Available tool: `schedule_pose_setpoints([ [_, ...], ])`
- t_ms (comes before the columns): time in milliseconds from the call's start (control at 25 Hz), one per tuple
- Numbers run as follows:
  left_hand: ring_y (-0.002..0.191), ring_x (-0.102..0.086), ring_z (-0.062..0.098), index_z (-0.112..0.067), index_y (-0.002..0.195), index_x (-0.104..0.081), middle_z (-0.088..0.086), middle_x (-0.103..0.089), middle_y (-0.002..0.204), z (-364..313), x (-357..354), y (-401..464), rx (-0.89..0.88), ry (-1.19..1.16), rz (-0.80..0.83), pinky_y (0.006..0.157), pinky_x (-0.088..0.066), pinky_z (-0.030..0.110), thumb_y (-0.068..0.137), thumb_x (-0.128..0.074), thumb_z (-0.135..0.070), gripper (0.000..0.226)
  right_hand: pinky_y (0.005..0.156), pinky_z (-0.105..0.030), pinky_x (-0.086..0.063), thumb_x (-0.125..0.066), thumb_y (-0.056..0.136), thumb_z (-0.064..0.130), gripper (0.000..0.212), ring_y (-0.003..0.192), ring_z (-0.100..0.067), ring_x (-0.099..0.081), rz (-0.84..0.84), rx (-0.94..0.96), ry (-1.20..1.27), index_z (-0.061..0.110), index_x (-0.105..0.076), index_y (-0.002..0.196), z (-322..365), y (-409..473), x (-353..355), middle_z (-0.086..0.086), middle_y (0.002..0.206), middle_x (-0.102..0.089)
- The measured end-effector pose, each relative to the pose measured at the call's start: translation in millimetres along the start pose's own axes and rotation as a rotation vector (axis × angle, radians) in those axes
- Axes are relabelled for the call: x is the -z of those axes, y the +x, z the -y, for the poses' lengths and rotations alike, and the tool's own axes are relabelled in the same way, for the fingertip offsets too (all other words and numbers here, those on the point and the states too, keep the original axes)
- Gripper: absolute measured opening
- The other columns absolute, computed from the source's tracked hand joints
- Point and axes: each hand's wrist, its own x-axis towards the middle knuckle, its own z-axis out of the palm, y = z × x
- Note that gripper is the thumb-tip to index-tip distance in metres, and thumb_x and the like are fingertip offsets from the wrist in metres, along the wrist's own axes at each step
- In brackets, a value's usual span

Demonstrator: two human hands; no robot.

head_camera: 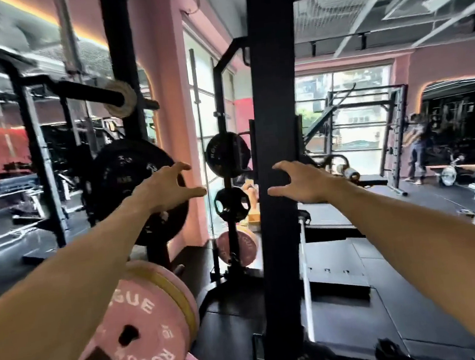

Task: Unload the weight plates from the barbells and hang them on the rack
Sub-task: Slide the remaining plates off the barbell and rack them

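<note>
Both hands spread wide and empty, left hand (171, 188) before the black plate (133, 189) left of the rack upright (277, 119), right hand (302, 182) right of it, apparently poised to grasp.

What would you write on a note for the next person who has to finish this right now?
Left hand: open, reaching out in front of the big black plate, holding nothing.
Right hand: open, beside the black rack post, holding nothing.
Done: pink plates hang low on the left, and the far plate tree holds more.
Left: no plate is in hand now. Other barbells lie on the floor at far right; check them for plates.
</note>
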Motion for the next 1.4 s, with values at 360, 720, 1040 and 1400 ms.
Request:
schedule_pose_setpoints([
  [360,0.124,-0.053,0.030,-0.025,0.142,-0.042,0.012,-0.052,0.140,221,177,-81,0.170,0.110,-0.079,0.103,-0.043,0.041,0.064,-0.069,-0.074,0.095,0.109,-0.048,-0.035,-0.058,0.077,0.071,0.084,0.134,-0.027,-0.043,0.016,0.201,0.051,0.036,-0.029,0.148,276,64,-56,0.000,0.153,-0.038],
  [720,0.128,-0.046,0.028,-0.021,0.144,-0.037,0.010,-0.043,0.146,396,256,-113,0.249,0.108,-0.070,0.100,-0.038,0.036,0.079,-0.070,-0.059,0.082,0.111,-0.047,-0.033,-0.063,0.075,0.069,0.083,0.135,-0.026,-0.043,0.030,0.283,0.164,0.035,-0.036,0.145,461,137,-123,0.001,0.150,-0.043],
  [1040,0.126,-0.049,0.026,-0.020,0.144,-0.039,0.008,-0.047,0.145,462,236,6,0.145,0.068,-0.090,0.098,-0.039,0.035,0.076,-0.071,-0.061,0.086,0.104,-0.045,-0.043,-0.059,0.052,0.088,0.103,0.121,-0.022,-0.055,-0.022,0.266,0.208,0.038,-0.040,0.140,484,262,-148,0.008,0.137,-0.054],
  [1400,0.127,-0.049,0.028,-0.022,0.142,-0.042,0.010,-0.047,0.145,474,167,182,-0.031,-0.023,-0.060,0.103,-0.042,0.041,0.067,-0.073,-0.068,0.093,0.112,-0.057,-0.025,-0.048,0.061,0.083,0.095,0.131,-0.029,-0.047,-0.131,0.021,0.058,0.037,-0.033,0.143,411,358,-144,0.000,0.145,-0.048],
])
